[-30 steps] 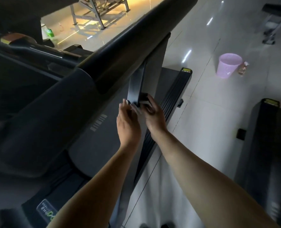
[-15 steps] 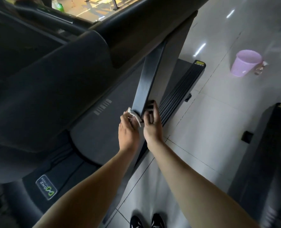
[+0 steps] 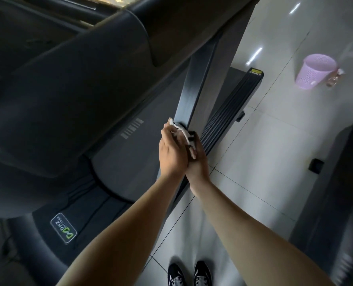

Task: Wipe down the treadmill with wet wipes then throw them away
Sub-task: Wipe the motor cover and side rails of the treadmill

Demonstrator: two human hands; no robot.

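The black treadmill fills the left of the view, and its dark upright post (image 3: 194,87) slants down to the side rail (image 3: 229,112). A white wet wipe (image 3: 180,130) is wrapped around the lower end of the post. My left hand (image 3: 171,153) presses the wipe against the post's left face. Pressed close beside it, my right hand (image 3: 199,164) has its fingers on the wipe's right end. Both hands sit low on the post, just above the deck. The part of the wipe under my fingers is hidden.
A pink perforated waste basket (image 3: 314,73) stands on the tiled floor at the upper right, with a small bottle (image 3: 334,78) beside it. A second dark treadmill (image 3: 336,182) stands to the right. My black shoes (image 3: 188,273) are on the floor beside the rail.
Both hands have slid down the post with the wipe and come closer together. The view has tilted down, bringing my shoes into sight.
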